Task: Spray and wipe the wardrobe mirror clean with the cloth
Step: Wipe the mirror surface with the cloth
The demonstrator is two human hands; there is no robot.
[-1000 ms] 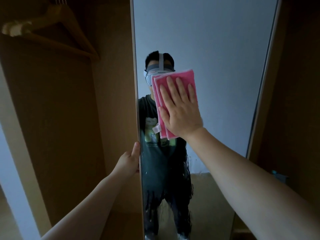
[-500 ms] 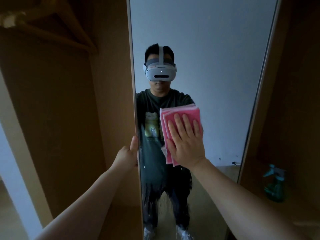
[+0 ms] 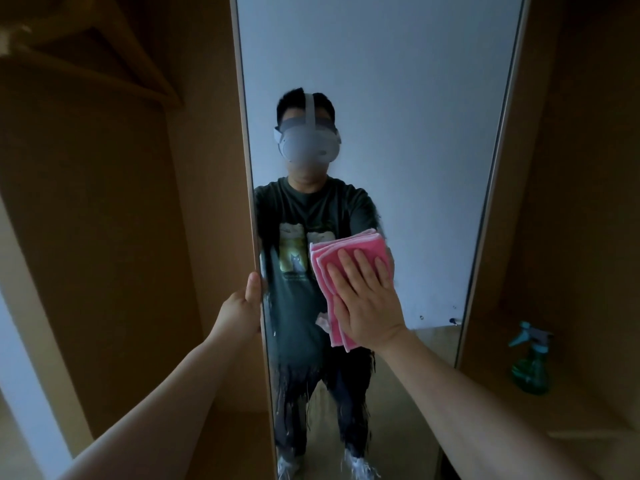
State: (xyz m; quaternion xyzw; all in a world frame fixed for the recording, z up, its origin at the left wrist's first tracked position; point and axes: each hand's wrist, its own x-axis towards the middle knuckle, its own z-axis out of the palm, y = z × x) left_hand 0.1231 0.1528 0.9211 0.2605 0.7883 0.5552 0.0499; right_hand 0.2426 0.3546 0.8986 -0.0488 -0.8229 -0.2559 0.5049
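On mirror (image 3: 398,81) mid-glass, R hand (image 3: 367,303) presses cloth (image 3: 332,251) w/ flat fingers to wipe; L hand (image 3: 239,306) grips its left edge, steadying it.

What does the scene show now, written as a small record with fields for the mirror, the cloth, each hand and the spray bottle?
mirror: upper part looks clean; drip streaks on the lower part
pink cloth: folded, flat on the glass at mid height
right hand: fingers straight, presses the pink cloth
left hand: grips the mirror's left edge
spray bottle: green, teal trigger, upright on the wardrobe shelf at right, untouched
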